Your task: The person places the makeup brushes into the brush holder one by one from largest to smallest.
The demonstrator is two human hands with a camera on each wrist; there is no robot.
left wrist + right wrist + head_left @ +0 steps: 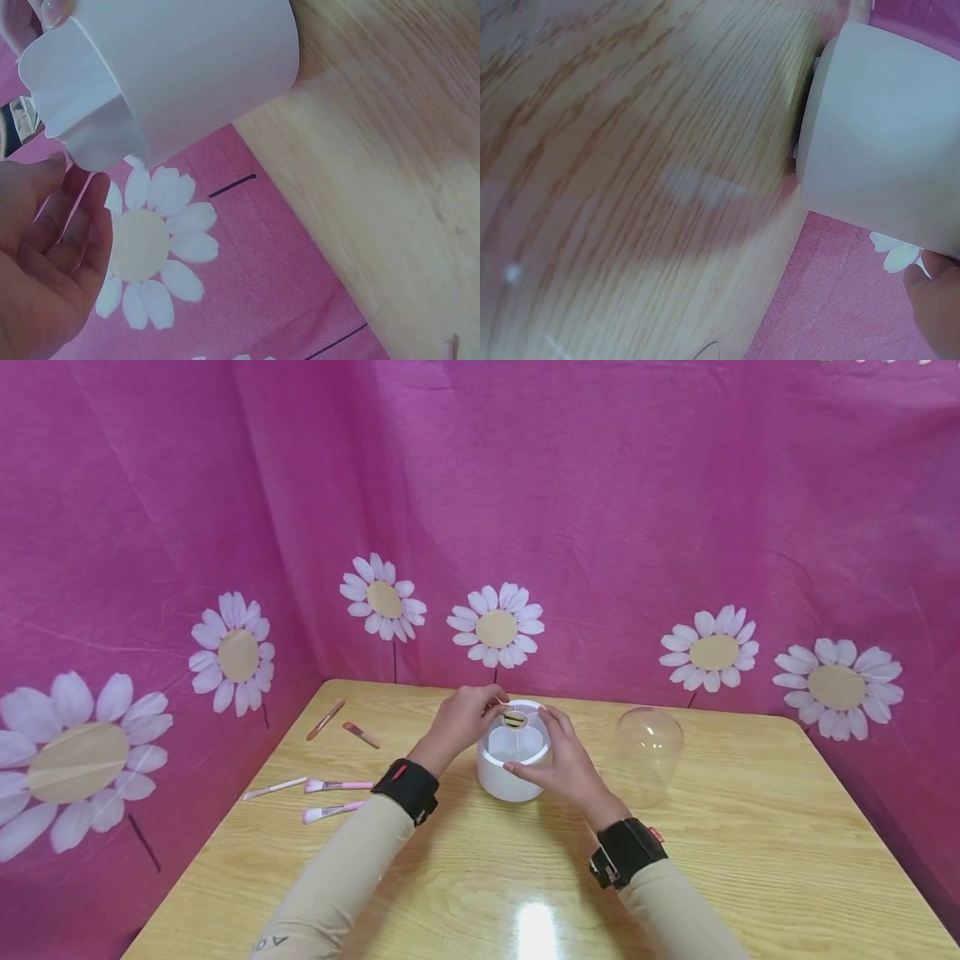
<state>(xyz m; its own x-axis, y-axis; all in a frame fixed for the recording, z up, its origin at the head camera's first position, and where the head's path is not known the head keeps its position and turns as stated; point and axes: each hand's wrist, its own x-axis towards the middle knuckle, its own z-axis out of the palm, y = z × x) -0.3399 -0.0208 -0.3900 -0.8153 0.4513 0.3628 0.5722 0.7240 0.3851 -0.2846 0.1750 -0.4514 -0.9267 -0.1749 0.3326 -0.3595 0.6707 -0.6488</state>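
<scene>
A white round container [512,781] with inner dividers stands upright on the table. At the centre of its top is a round piece [515,720] with a gold rim and dark bars. My right hand [562,760] grips the container's right side, thumb on the near rim and fingers behind. My left hand [461,718] is at the far left rim with fingers bent; in the left wrist view its fingertips [94,187] meet the container's wavy inner edge [97,150]. Another part of that grip is hidden. The right wrist view shows the container's plain wall [892,127].
A clear dome [648,756] stands to the right of the container. On the left lie several makeup brushes, among them a pink-handled brush [337,785], a white-handled brush [273,788] and a brown-bristled brush [362,735]. A pink flowered cloth [600,527] hangs behind the wooden table [750,860].
</scene>
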